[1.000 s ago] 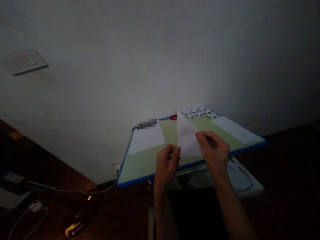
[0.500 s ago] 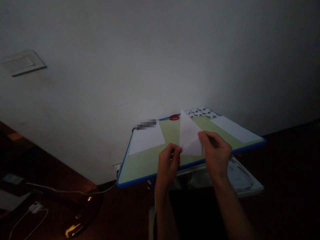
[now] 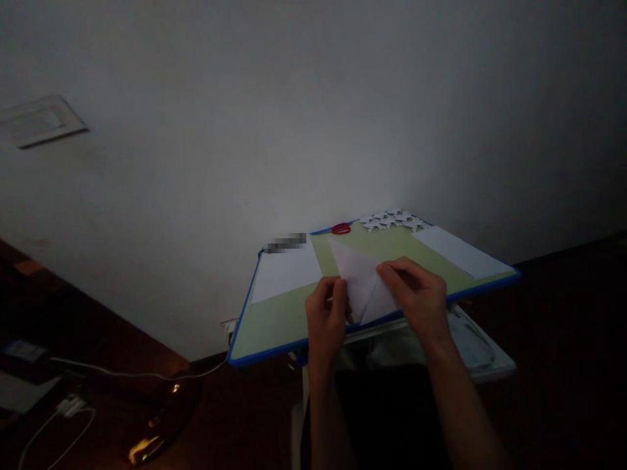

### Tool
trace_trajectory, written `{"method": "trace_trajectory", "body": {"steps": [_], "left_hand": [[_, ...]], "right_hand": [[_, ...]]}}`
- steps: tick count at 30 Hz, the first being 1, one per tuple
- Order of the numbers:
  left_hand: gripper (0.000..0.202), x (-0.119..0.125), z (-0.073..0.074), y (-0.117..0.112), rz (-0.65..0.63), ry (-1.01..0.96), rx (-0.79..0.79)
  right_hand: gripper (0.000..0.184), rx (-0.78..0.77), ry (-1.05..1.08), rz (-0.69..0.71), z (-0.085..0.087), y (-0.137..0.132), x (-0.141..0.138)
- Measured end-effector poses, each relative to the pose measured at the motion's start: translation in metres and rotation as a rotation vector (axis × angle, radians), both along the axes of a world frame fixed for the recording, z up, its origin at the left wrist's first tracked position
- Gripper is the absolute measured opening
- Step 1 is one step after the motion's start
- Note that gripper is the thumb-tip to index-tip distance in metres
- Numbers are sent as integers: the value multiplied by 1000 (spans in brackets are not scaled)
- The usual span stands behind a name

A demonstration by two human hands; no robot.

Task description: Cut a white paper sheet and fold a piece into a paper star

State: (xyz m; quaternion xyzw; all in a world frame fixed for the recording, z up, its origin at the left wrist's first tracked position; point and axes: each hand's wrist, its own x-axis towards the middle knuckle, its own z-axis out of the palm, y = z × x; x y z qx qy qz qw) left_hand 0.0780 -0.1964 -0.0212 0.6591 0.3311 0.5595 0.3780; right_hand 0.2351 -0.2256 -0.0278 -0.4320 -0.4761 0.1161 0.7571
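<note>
Between my hands a folded sheet of white paper (image 3: 360, 277) is held above the near part of a green tabletop (image 3: 279, 333) with a blue rim. A crease runs diagonally through its lower half, and one point reaches up and to the left. My left hand (image 3: 328, 313) pinches the paper's left edge between thumb and fingers. On the other side, my right hand (image 3: 418, 290) is closed on the right edge, thumb and forefinger together.
White paper lies at the left (image 3: 287, 267) and right (image 3: 463, 251) of the tabletop. Red-handled scissors (image 3: 341, 228) and several small folded white paper pieces (image 3: 389, 220) are along the back, by the wall. Beneath the top is a lower shelf (image 3: 490, 365). A white cable (image 3: 132, 374) runs at left.
The paper has turned and come lower, its top point now further left and down. Both hands have shifted slightly left, still pinching it.
</note>
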Motion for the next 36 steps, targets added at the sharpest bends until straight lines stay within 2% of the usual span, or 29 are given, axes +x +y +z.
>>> {"method": "trace_trajectory", "body": {"steps": [4, 7, 10, 16, 23, 26, 31, 36], "left_hand": [[45, 8, -1, 2, 158, -72, 34], [45, 11, -3, 5, 231, -99, 49], [43, 13, -5, 6, 250, -144, 38], [41, 10, -7, 4, 176, -229, -75], [43, 3, -7, 7, 175, -251, -38], [41, 4, -6, 9, 228, -272, -18], [36, 6, -5, 10, 398, -242, 30], [40, 3, -2, 9, 463, -216, 62]], "right_hand": [[14, 6, -101, 52, -3, 2, -3], [14, 28, -138, 34, -3, 3, -5], [12, 41, -160, 25, -2, 3, -8], [11, 27, -169, 65, -4, 4, -6], [12, 7, -212, 162, -7, 6, 1], [11, 4, -221, 187, -7, 6, 1], [10, -11, -217, 220, -7, 7, -1], [10, -32, -234, 239, -6, 6, -3]]}}
